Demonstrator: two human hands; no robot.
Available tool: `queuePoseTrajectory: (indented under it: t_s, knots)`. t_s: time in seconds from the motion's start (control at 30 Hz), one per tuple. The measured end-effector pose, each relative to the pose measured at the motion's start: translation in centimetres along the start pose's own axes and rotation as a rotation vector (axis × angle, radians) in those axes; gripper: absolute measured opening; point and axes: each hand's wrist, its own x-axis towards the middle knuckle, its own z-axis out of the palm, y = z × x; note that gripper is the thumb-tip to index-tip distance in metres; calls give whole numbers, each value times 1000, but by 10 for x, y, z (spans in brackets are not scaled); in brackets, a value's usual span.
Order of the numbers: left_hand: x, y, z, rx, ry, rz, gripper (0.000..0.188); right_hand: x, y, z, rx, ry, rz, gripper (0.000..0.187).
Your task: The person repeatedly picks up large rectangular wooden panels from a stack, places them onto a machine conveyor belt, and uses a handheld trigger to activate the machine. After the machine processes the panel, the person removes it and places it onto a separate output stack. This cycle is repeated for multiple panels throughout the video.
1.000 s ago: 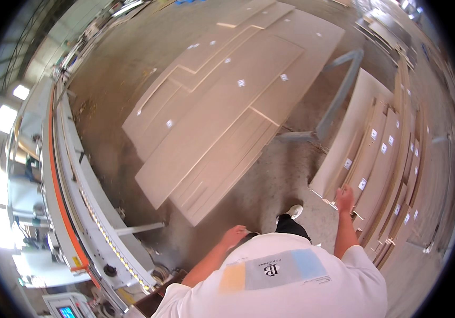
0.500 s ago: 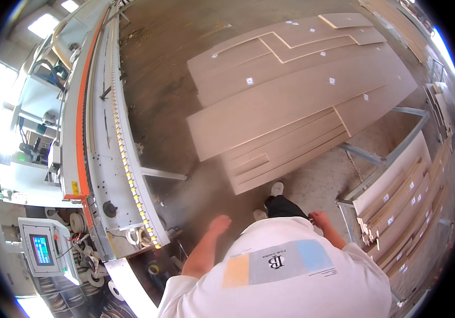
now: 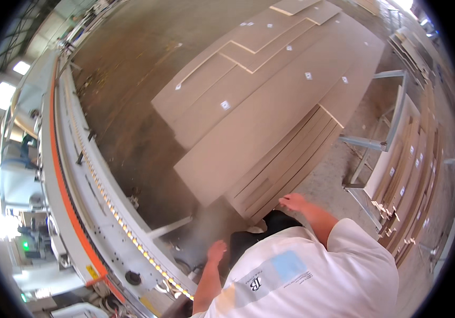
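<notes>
My left hand (image 3: 217,252) hangs low between my body and the long machine, its fingers loose and holding nothing that I can see. In front of my body, my right hand (image 3: 293,202) is raised near the close edge of the stacked boards, fingers stretched out and nothing in them. From this view I cannot tell whether it touches the boards. The brown flat boards (image 3: 259,132) lie in overlapping layers of several sizes, with small white labels on some. Narrower strips (image 3: 286,159) form the near right part of the pile.
A long machine (image 3: 92,212) with an orange rail and a row of yellow pieces runs along the left. To the right, a grey metal frame (image 3: 365,142) stands beside upright labelled panels (image 3: 410,169). A support bar (image 3: 170,227) juts out from the machine toward the boards.
My body and view have turned to the right, and the boards now sit closer. My right hand has come forward from my side toward the pile's near edge. The left hand stays low.
</notes>
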Motion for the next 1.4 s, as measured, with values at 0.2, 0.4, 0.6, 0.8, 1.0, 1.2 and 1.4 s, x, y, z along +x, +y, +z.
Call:
queuePoseTrajectory:
  t_s: [0.2, 0.4, 0.6, 0.8, 1.0, 1.2, 1.4]
  knots:
    - [167, -14, -122, 7, 39, 531, 7, -34, -99, 31, 253, 39, -48, 38]
    - [275, 129, -193, -429, 128, 71, 17, -101, -16, 101, 23, 194, 259, 32]
    - [365, 176, -213, -433, 277, -33, 53, -173, 2, 160, 370, 325, 569, 35]
    - [360, 175, -195, -532, 149, 5, 54, -151, -39, 189, 343, 315, 511, 36]
    - [303, 119, -192, -619, -215, -92, 41, -77, -117, 183, -74, 200, 155, 37]
    - [212, 108, -185, -628, -544, 91, 54, -21, -184, 177, -349, 479, -295, 38]
    - [114, 167, -195, -482, -368, 192, 55, -50, -218, 153, -334, 598, -347, 38]
